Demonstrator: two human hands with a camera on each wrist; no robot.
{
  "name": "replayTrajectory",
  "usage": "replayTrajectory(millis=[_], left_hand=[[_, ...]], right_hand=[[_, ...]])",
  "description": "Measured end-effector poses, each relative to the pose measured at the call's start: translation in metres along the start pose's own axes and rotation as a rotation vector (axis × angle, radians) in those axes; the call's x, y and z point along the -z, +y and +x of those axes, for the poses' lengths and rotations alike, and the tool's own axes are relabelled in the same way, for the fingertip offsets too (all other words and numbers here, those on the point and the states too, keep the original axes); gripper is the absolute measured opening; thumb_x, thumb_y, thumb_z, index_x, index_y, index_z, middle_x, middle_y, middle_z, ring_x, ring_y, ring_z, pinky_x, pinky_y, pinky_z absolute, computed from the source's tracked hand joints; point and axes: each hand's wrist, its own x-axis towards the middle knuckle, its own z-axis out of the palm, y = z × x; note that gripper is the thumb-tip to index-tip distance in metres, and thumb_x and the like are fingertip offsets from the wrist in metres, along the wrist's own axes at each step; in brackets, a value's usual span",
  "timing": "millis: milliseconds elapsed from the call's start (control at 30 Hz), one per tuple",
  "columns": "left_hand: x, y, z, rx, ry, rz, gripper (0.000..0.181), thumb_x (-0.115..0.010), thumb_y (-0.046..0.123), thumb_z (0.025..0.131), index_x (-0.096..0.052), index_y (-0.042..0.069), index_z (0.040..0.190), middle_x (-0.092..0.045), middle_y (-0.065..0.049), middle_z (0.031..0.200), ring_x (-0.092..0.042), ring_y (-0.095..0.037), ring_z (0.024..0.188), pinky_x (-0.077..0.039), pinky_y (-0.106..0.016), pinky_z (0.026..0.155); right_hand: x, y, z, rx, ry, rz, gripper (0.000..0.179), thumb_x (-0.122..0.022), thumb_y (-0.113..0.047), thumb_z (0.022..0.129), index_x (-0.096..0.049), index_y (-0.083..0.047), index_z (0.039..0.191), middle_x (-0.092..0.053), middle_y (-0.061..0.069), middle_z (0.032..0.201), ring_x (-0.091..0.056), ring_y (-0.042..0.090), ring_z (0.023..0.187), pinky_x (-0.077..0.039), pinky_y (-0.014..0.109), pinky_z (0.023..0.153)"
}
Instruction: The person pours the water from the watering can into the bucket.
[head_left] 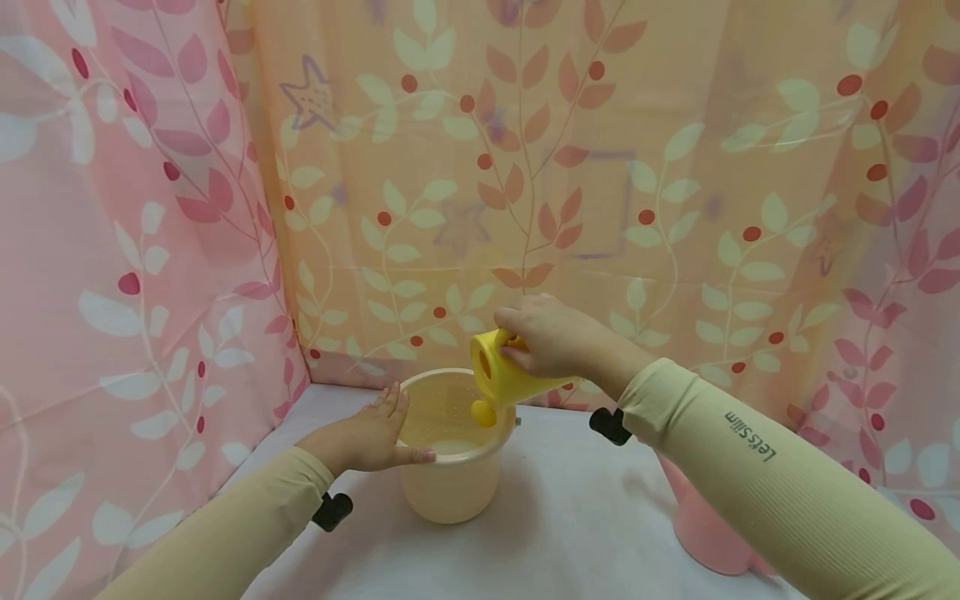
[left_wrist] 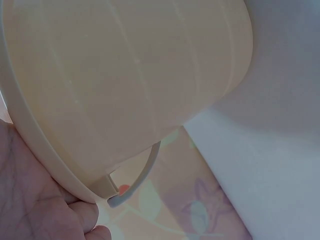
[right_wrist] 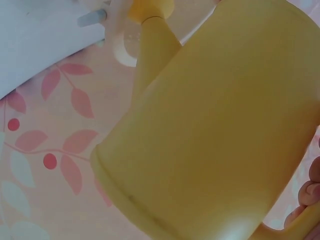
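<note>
On my remote feed, I have the right hand [head_left: 553, 337] curled round the handle [right_wrist: 296, 229] of the yellow watering can [head_left: 519, 377], tipped with its spout [head_left: 483, 413] over the cream bucket [head_left: 450, 496]. The left hand [head_left: 369, 435], fingers fairly straight, rests on the bucket's rim [head_left: 465, 457] (a pink container [head_left: 708, 537] sits partly hidden by the right sleeve [head_left: 795, 475]).

Two pale beige sleeves [head_left: 232, 533] — dark lettering [head_left: 750, 436] on the right one — and black wrist pieces [head_left: 332, 511]
</note>
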Motion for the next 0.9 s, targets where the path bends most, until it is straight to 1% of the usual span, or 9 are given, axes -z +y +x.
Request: replayTrajectory(millis=[333, 900], left_hand=[[-0.0004, -0.0003, 0.0005, 0.007, 0.000, 0.004, 0.114, -0.046, 0.075, 0.074, -0.013, -0.011, 0.141, -0.005, -0.030, 0.147, -0.003, -0.040, 0.137, -0.014, -0.051, 0.108], [-0.0031, -0.0025, 0.0018, 0.008, 0.014, 0.004, 0.114, -0.045, 0.076, 0.074, -0.013, -0.011, 0.141, -0.005, -0.030, 0.147, -0.003, -0.040, 0.137, -0.015, -0.051, 0.108]], right_hand=[[-0.0010, -0.0007, 0.0002, -0.013, -0.028, -0.012, 0.016, -0.064, -0.023, 0.083, -0.050, -0.016, 0.083, -0.050, -0.006, 0.072, -0.047, 0.015, 0.073, -0.038, 0.030, 0.071], [-0.0038, 0.0028, 0.0011, 0.018, -0.013, -0.058, 0.016, -0.064, -0.020, 0.081, -0.049, -0.016, 0.079, -0.049, -0.007, 0.069, -0.047, 0.014, 0.070, -0.038, 0.031, 0.071]])
